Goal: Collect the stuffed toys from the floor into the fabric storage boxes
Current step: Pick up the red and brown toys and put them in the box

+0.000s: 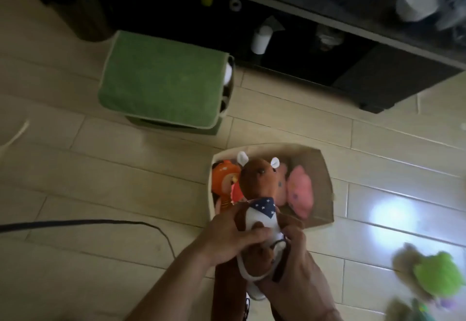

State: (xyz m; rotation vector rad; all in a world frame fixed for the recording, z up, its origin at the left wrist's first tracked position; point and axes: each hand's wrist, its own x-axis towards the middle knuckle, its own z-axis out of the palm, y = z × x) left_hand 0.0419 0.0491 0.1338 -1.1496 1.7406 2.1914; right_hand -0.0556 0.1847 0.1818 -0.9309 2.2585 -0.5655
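Pale plank flooring (pixel 113 169) fills the dim room, with a dark low cabinet (pixel 327 50) along the far edge and a black cable (pixel 100 222) trailing across the boards. From the head camera, a brown kangaroo toy (pixel 257 194) with white-lined ears, a white belly and a blue star-print bandana is held above the near rim of an open beige fabric box (pixel 325 189). The left hand (pixel 227 235) is wrapped around its body from the left, fingers closed on the belly; the right hand (pixel 295 265) clamps its lower body from below. Inside the box lie an orange toy (pixel 224 179) at the left and a pink toy (pixel 300 192) at the right. Farther back stands a second box (pixel 176 126) with a green lid (pixel 161 78) folded over it; its contents are mostly hidden. A blurred green toy (pixel 433 272) lies on the floor at the right.
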